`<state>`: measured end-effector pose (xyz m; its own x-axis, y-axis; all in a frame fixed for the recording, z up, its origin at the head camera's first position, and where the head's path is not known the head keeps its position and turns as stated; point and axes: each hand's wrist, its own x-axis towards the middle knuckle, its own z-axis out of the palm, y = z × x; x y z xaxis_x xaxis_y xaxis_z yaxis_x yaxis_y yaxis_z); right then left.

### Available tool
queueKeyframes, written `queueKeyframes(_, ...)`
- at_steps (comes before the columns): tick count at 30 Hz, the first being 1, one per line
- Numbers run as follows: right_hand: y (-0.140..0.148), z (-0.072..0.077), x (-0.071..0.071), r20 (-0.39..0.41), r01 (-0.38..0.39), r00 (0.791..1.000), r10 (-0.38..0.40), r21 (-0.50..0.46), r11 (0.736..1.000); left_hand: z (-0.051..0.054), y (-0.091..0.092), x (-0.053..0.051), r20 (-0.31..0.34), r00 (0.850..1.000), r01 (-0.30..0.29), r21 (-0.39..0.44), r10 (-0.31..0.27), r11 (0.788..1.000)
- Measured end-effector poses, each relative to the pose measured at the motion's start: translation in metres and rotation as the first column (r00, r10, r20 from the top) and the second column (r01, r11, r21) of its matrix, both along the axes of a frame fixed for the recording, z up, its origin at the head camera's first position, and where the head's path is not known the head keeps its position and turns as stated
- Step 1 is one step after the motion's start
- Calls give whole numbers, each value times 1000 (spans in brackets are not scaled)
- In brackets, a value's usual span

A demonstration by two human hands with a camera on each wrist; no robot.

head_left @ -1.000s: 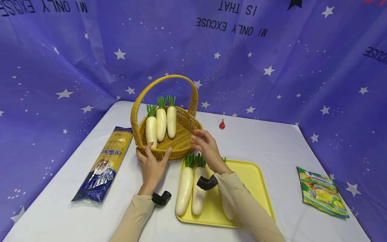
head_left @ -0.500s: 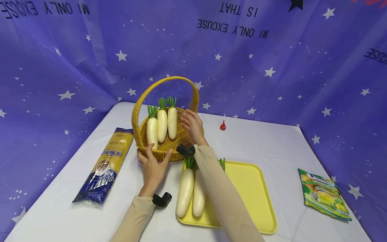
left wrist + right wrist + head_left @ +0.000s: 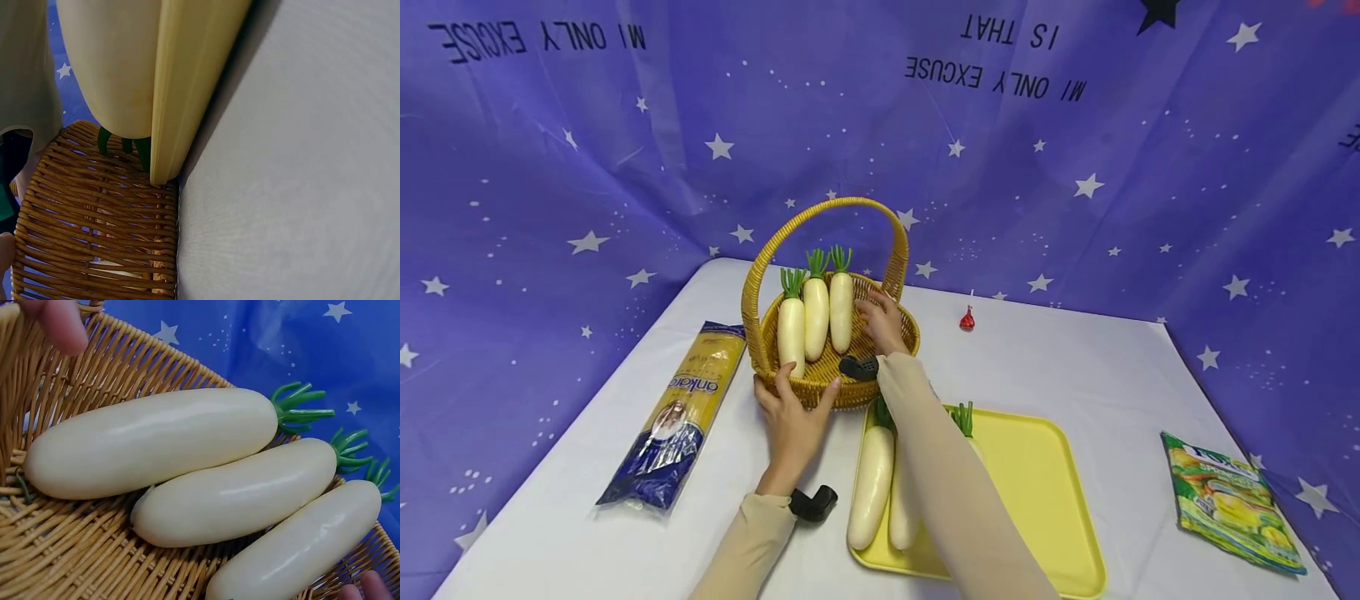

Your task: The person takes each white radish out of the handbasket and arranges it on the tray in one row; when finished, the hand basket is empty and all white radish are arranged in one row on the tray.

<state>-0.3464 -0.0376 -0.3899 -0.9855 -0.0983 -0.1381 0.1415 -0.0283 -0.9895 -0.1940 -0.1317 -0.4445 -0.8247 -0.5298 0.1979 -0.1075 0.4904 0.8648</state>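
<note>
I see left hand (image 3: 792, 421) gripping the near rim of the woven wicker basket (image 3: 856, 395). Right hand (image 3: 882, 323) loose-fingered, at its right side; three smooth, tapering white radishes (image 3: 816, 321) lean inside it.

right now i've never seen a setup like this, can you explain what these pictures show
This is no robot: a person works barehanded. The widest picture comes from a camera on the head; the other two from black wrist cameras. On the white table are a round golden wicker basket holding three long white radishes with green tops, and a rectangular yellow tray with more radishes. Around these lie a blue-and-gold plastic packet, a small red object and a green packet. The left hand holds the basket's near rim; the right hand is at its right side, holding no visible radish.
</note>
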Motion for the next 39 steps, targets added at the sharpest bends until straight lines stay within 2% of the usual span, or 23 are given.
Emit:
queueKeyframes(5,1,-3,-3,-7,-68,998,70,125,990,0,1,1,14,1000,1,0,-1,1000)
queueKeyframes(11,0,-7,-9,-6,-193,979,202,273,943,0,0,0,-1,1000,-1,-10,1,1000)
queueKeyframes(14,-2,-9,-9,18,-268,960,278,325,907,-1,-1,0,-11,1000,-4,-13,4,1000)
queueKeyframes(19,-2,-9,-8,69,-408,907,415,388,826,-2,-1,0,-11,1000,-1,-16,0,1000)
queueKeyframes(21,-2,-9,-9,78,-437,893,444,389,811,-2,-1,-1,-6,1000,4,-15,-4,1000)
queueKeyframes(24,-1,-8,-9,63,-443,887,458,396,804,-1,0,-1,2,1000,11,-9,-11,1000)
queueKeyframes(29,1,12,6,38,-441,884,466,395,805,0,0,-1,8,1000,11,-5,-10,1000)
queueKeyframes(31,0,12,6,30,-429,891,453,387,816,0,0,-1,7,1000,10,-6,-9,1000)
queueKeyframes(36,-1,-8,-6,0,-401,901,433,379,834,0,0,0,10,1000,11,-7,-11,1000)
queueKeyframes(39,-1,-8,-5,-7,-408,898,439,355,841,0,0,-1,14,1000,14,-6,-14,1000)
